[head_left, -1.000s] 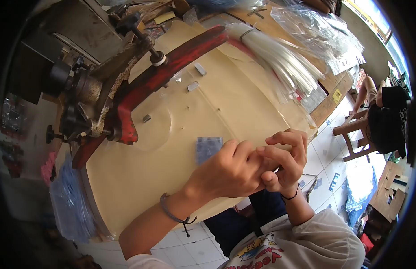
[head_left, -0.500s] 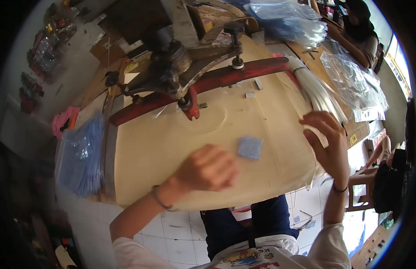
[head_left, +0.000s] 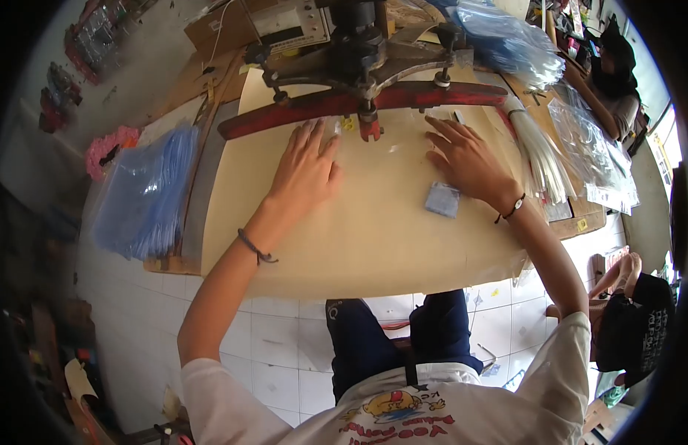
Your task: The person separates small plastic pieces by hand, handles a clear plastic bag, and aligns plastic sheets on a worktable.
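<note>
My left hand (head_left: 308, 165) lies flat on a tan sheet (head_left: 344, 245) that covers the worktable, fingers pointing toward a long red bar. My right hand (head_left: 468, 159) rests on the same sheet with its fingers spread, close to the bar's right half. Both hands are open. The red bar (head_left: 462, 95) belongs to a dark metal press (head_left: 362, 55) above the far part of the sheet. Just below my right palm sits a small blue-grey square (head_left: 442, 199). A bit of clear plastic seems to show by my left fingertips, but its outline is hard to make out.
Stacked blue plastic sheets (head_left: 147, 193) lie at the left, beside a pink bundle (head_left: 110, 148). On the right are a bundle of clear strips (head_left: 540, 156) and clear plastic bags (head_left: 592, 152). More plastic (head_left: 507, 41) is piled behind. Two other people sit at the right.
Both hands have moved forward toward the red bar. My left hand has gone from curled to flat, and my right hand has come inward onto the sheet. The camera view has shifted.
</note>
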Demonstrator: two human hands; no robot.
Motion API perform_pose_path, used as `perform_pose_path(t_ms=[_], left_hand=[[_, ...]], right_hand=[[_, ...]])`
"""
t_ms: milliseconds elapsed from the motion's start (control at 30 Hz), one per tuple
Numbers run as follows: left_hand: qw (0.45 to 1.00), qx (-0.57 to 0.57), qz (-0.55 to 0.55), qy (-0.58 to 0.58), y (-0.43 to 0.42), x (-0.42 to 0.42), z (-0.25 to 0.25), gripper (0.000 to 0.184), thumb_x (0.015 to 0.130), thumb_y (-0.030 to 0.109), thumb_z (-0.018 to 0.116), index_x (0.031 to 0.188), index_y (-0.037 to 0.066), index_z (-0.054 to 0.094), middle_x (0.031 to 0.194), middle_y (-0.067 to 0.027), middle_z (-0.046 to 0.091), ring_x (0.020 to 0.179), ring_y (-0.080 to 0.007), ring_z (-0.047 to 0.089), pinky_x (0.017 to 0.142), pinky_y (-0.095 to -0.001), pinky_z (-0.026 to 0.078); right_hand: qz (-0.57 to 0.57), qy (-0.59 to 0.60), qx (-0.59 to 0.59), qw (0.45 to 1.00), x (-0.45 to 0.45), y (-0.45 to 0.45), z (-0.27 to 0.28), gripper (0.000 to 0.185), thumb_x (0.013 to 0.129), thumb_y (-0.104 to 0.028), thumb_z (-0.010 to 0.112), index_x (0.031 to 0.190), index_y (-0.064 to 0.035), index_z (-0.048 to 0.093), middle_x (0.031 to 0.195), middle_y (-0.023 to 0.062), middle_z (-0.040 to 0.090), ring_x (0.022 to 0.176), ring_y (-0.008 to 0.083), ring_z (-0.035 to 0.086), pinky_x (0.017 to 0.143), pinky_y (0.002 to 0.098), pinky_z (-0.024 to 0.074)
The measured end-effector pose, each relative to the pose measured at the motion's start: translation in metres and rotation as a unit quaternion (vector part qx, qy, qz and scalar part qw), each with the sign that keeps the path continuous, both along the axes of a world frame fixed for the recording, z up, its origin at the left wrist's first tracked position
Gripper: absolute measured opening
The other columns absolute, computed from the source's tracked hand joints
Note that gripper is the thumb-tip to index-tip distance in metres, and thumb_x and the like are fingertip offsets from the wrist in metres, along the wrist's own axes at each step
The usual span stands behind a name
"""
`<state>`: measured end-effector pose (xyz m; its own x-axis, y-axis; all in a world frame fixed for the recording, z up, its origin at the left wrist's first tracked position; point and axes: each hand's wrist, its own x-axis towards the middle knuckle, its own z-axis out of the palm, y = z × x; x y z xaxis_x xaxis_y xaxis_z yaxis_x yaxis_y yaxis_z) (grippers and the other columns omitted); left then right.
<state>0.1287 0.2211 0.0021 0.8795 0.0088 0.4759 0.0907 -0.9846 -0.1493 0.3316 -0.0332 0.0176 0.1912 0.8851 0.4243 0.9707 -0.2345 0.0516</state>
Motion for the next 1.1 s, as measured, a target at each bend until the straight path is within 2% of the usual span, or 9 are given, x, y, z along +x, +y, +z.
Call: perform_pose_path(t_ms=[133,167,300,400,500,600,800,900,1100], left_hand=[[0.999,-0.019,0.002,0.034,0.007,0.002,-0.005,0.052,0.091,0.018,0.053,0.138,-0.001,0.054,0.155,-0.0222,0.042,0.138,-0.0460,0.040,0.117,-0.0525,0.031],[0.998,-0.035,0.013,0.045,0.013,0.004,-0.013,0.056,0.093,0.022,0.049,0.145,0.000,0.047,0.158,-0.0201,0.039,0.139,-0.0423,0.040,0.116,-0.0510,0.030],[0.992,-0.095,0.028,0.080,0.019,0.009,-0.014,0.064,0.095,0.034,0.042,0.149,-0.002,0.041,0.156,-0.0202,0.042,0.142,-0.0370,0.038,0.116,-0.0528,0.029],[0.983,-0.132,0.075,0.100,0.019,0.012,-0.008,0.062,0.095,0.033,0.043,0.149,0.001,0.043,0.154,-0.0181,0.045,0.141,-0.0355,0.040,0.114,-0.0534,0.031],[0.989,-0.110,0.067,0.072,0.024,0.017,-0.009,0.060,0.096,0.033,0.043,0.149,0.006,0.044,0.153,-0.0139,0.047,0.140,-0.0330,0.040,0.113,-0.0532,0.031],[0.989,-0.096,0.087,0.077,0.027,0.019,-0.010,0.058,0.096,0.029,0.045,0.152,0.012,0.043,0.156,-0.0092,0.043,0.142,-0.0349,0.038,0.113,-0.0519,0.028],[0.991,-0.072,0.079,0.077,0.033,0.020,-0.016,0.057,0.100,0.030,0.039,0.154,0.012,0.041,0.163,-0.0078,0.036,0.148,-0.0274,0.033,0.115,-0.0494,0.026],[0.987,-0.115,0.069,0.085,0.037,0.021,-0.019,0.059,0.099,0.033,0.038,0.153,0.008,0.040,0.164,-0.0088,0.033,0.151,-0.0266,0.030,0.117,-0.0563,0.023],[0.979,-0.120,0.102,0.127,0.024,0.007,-0.007,0.060,0.101,0.035,0.036,0.155,0.008,0.037,0.164,-0.0097,0.034,0.150,-0.0237,0.032,0.119,-0.0575,0.017]], right_hand=[[-0.016,-0.038,-0.027,0.999,0.006,0.003,-0.007,0.041,0.102,-0.029,0.051,0.126,0.0008,0.066,0.152,0.0137,0.049,0.130,0.0294,0.052,0.111,0.0410,0.0408],[-0.023,-0.028,-0.033,0.999,0.006,0.005,-0.007,0.042,0.103,-0.030,0.049,0.127,0.0013,0.065,0.153,0.0133,0.048,0.128,0.0291,0.052,0.109,0.0418,0.0426],[-0.038,-0.035,-0.039,0.998,0.005,0.010,-0.007,0.043,0.103,-0.030,0.049,0.127,0.0021,0.064,0.153,0.0124,0.047,0.126,0.0288,0.052,0.107,0.0426,0.0439],[-0.050,-0.029,-0.030,0.998,0.004,0.012,-0.007,0.042,0.103,-0.030,0.048,0.125,0.0027,0.065,0.150,0.0115,0.049,0.126,0.0283,0.051,0.107,0.0431,0.0437],[-0.061,-0.019,-0.037,0.997,0.001,0.011,-0.006,0.044,0.104,-0.031,0.047,0.127,0.0026,0.064,0.148,0.0111,0.051,0.128,0.0282,0.050,0.109,0.0430,0.0417],[-0.065,-0.033,-0.013,0.997,0.001,0.008,-0.011,0.045,0.104,-0.032,0.047,0.130,0.0021,0.062,0.149,0.0121,0.050,0.132,0.0282,0.047,0.112,0.0421,0.0386],[-0.048,-0.049,0.012,0.998,0.012,0.011,-0.024,0.047,0.104,-0.031,0.047,0.131,0.0043,0.060,0.152,0.0165,0.048,0.139,0.0307,0.044,0.117,0.0428,0.0342],[-0.025,-0.017,0.031,0.999,0.014,0.012,-0.025,0.047,0.103,-0.029,0.048,0.133,0.0059,0.058,0.151,0.0183,0.048,0.138,0.0329,0.045,0.117,0.0431,0.0344],[-0.023,0.024,0.044,0.998,0.008,0.010,-0.020,0.048,0.102,-0.026,0.049,0.134,0.0089,0.054,0.150,0.0208,0.048,0.138,0.0340,0.045,0.116,0.0402,0.0367]])
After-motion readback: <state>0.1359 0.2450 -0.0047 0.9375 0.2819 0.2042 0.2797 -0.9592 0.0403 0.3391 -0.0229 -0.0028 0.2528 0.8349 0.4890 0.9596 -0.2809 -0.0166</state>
